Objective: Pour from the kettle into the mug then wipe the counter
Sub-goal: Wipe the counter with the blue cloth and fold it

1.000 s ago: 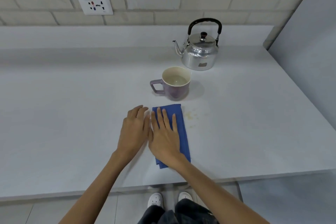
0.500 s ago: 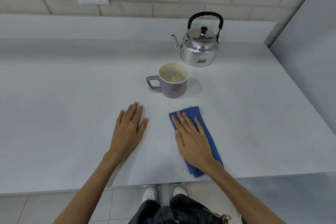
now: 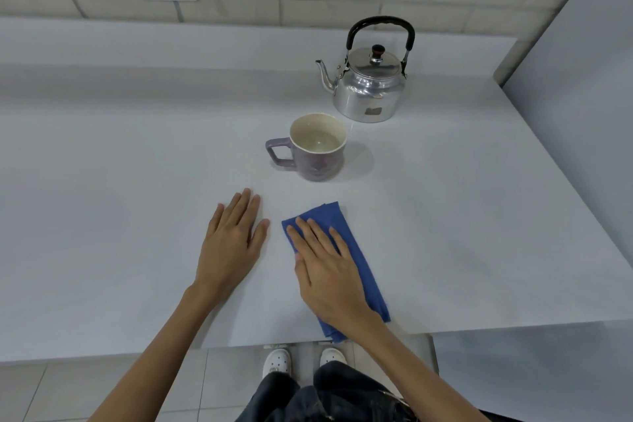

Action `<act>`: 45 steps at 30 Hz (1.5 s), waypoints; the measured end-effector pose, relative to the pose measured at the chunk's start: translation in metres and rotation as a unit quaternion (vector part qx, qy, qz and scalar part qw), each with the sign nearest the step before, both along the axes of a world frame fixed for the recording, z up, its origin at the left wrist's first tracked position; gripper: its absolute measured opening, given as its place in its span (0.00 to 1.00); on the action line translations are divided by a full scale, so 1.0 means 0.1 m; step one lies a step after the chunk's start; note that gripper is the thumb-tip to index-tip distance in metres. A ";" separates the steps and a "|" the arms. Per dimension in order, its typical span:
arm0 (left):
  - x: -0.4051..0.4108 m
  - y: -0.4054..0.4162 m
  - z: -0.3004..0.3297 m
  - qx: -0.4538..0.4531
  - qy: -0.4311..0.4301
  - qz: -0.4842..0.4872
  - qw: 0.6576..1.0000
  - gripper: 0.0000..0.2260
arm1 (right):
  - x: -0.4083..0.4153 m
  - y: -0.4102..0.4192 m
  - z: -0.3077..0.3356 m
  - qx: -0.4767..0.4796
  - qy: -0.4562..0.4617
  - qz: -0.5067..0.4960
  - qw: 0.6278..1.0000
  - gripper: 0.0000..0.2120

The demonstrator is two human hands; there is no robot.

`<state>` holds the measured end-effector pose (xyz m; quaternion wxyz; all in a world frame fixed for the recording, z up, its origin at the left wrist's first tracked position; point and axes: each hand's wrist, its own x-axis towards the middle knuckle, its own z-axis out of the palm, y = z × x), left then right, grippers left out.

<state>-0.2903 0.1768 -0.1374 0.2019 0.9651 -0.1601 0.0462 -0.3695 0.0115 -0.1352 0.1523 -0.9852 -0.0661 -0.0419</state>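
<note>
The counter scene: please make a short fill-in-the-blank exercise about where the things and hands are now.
1. The right hand lies flat on the blue ____.
2. The left hand rests flat on the bare ____.
3. The mug stands between the cloth and the ____.
4. The mug's handle points to the person's ____.

Missing words: cloth; counter; kettle; left

Shiny metal kettle [image 3: 368, 89], glazed mug [image 3: 317, 147], blue cloth [image 3: 356, 250], matt counter [image 3: 102, 181].
</note>
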 end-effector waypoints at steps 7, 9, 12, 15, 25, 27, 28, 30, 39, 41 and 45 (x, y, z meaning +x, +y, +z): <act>-0.01 -0.01 -0.01 -0.008 -0.011 0.006 1.000 0.22 | -0.17 -0.58 -0.04 0.011 -0.025 -0.033 0.999 0.22; -0.01 -0.01 -0.01 -0.007 -0.012 0.007 1.000 0.22 | -0.02 -0.78 -0.03 -0.015 -0.019 -0.051 0.998 0.22; -0.02 -0.01 -0.02 -0.004 -0.010 0.006 1.000 0.22 | 0.31 -0.91 -0.03 -0.034 0.001 -0.065 0.997 0.22; -0.02 -0.01 -0.02 0.001 -0.009 0.006 1.000 0.23 | 0.55 -0.83 -0.01 -0.043 0.006 -0.070 0.997 0.23; -0.01 0.00 -0.05 0.001 -0.002 0.004 1.000 0.23 | 0.06 -0.54 -0.02 -0.029 0.002 -0.010 1.000 0.23; -0.01 0.00 -0.05 -0.001 -0.001 0.004 1.000 0.23 | -0.12 -0.65 0.00 -0.012 -0.003 -0.011 1.000 0.22; -0.01 0.01 -0.05 -0.002 -0.001 0.004 1.000 0.23 | -0.20 -0.74 0.00 -0.005 -0.005 -0.014 1.000 0.23; -0.01 0.01 -0.05 -0.003 -0.002 0.004 1.000 0.23 | -0.31 -0.99 0.00 -0.006 -0.003 -0.028 1.000 0.24; -0.01 0.00 -0.06 0.002 -0.003 0.007 1.000 0.23 | 0.58 -1.45 -0.01 -0.033 -0.009 -0.106 0.994 0.22; -0.01 0.00 -0.06 0.003 -0.003 0.007 1.000 0.23 | 0.74 -1.28 -0.01 -0.040 -0.002 -0.094 0.995 0.22; -0.02 0.00 -0.05 0.001 -0.003 0.007 1.000 0.23 | 0.58 -0.87 -0.03 -0.065 -0.010 -0.057 0.996 0.24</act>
